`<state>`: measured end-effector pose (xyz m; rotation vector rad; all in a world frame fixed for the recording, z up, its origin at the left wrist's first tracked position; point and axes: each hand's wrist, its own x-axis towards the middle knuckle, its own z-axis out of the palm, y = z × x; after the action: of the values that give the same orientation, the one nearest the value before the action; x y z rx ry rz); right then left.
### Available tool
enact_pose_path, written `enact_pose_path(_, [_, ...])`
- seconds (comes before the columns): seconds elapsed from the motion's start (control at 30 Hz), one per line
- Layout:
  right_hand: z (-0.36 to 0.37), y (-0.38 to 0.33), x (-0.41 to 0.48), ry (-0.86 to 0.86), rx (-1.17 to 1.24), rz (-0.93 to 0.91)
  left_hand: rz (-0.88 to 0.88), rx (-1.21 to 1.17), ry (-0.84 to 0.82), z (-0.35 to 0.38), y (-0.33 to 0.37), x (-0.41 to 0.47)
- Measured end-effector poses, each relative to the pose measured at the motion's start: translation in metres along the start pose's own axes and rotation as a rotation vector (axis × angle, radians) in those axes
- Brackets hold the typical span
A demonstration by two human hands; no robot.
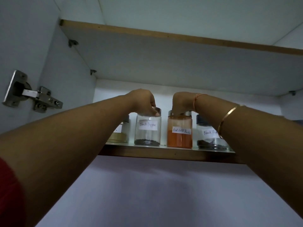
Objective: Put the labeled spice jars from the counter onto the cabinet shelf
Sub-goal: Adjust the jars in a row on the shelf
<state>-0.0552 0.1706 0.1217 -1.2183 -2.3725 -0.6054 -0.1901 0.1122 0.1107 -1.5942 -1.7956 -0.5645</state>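
Observation:
Several glass spice jars stand in a row on the cabinet shelf [164, 153]. My left hand [144, 102] grips the metal lid of a jar labeled Black Pepper [147, 130], which holds a thin layer of dark grains. My right hand [182, 102] grips the lid of the Red Chilli Powder jar [179, 133], half full of orange powder. A second Black Pepper jar [209, 135] with a dark lid stands further right, partly behind my right forearm. At the left, a jar of tan powder [121, 133] is mostly hidden by my left arm.
A second shelf [164, 35] spans overhead. A metal door hinge [31, 94] is fixed to the cabinet's left wall. Shelf support pegs [93, 72] stick out of the side walls. The cabinet's white back wall rises behind the jars.

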Motion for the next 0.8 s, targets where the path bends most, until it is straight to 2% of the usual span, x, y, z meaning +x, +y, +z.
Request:
enact_pose_path(0.13, [0.007,-0.004,0.014,0.034,0.107,-0.073,-0.01,0.082,-0.022,0.012,-0.013,0.011])
enact_pose_path(0.3, [0.02,-0.022,0.036,0.025,-0.004,-0.134,-0.029,0.148,-0.057,0.026,-0.029,0.024])
enact_pose_path(0.4, [0.024,-0.032,0.048,-0.032,-0.035,-0.156,-0.039,0.2,-0.095,0.034,-0.034,0.032])
enact_pose_path(0.6, [0.03,-0.039,0.064,-0.171,0.059,-0.171,-0.056,0.305,-0.215,0.044,-0.034,0.043])
enact_pose_path(0.8, [0.037,-0.036,0.063,-0.195,0.15,-0.182,-0.077,0.352,-0.243,0.045,-0.025,0.049])
